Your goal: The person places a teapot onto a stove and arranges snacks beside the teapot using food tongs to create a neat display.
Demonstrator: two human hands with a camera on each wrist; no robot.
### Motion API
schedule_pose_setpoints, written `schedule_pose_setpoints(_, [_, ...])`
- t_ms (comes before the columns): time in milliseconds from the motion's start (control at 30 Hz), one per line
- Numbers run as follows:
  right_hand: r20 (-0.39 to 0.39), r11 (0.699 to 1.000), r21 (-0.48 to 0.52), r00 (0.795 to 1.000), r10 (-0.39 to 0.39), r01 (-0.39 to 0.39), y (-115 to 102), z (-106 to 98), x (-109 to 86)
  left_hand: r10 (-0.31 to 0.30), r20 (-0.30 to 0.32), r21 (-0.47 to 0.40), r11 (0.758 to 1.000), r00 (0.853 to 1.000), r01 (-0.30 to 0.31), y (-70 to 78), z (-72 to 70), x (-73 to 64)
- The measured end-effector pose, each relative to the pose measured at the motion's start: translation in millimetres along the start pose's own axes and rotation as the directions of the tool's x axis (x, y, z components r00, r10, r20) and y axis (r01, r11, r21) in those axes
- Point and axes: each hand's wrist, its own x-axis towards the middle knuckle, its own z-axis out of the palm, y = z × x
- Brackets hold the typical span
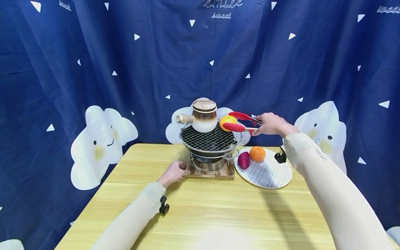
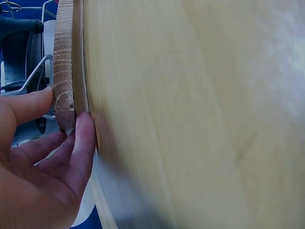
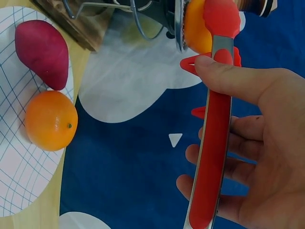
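My right hand [image 1: 271, 124] holds red-and-metal tongs [image 3: 212, 157], thumb on one side and fingers curled round the other. The tongs' red tips lie on either side of an orange [image 1: 227, 120] at the right of the round wire grill rack [image 1: 204, 139]. Below the rack is a dark grill bowl on a wooden board [image 1: 215, 172]. My left hand [image 1: 175, 172] pinches the board's front left corner; in the left wrist view the thumb [image 2: 33, 102] lies on its upper edge and fingertips touch its other side.
A clay pot [image 1: 204, 121] with a wooden lid and side handle stands on the rack. Right of the grill, a checked white plate [image 1: 268, 177] holds another orange [image 1: 257, 153] and a purple-red sweet-potato-like piece [image 1: 243, 160]. A blue curtain [image 1: 150, 69] hangs behind the wooden table [image 1: 193, 205].
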Motion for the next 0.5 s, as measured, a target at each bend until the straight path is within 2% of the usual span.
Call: schedule_pose_setpoints(500, [0.014,1.000,0.030,1.000,-0.008,0.007,-0.3,3.6,-0.1,0.002,0.009,-0.010,1.000,1.000,-0.002,0.1,0.2,-0.5])
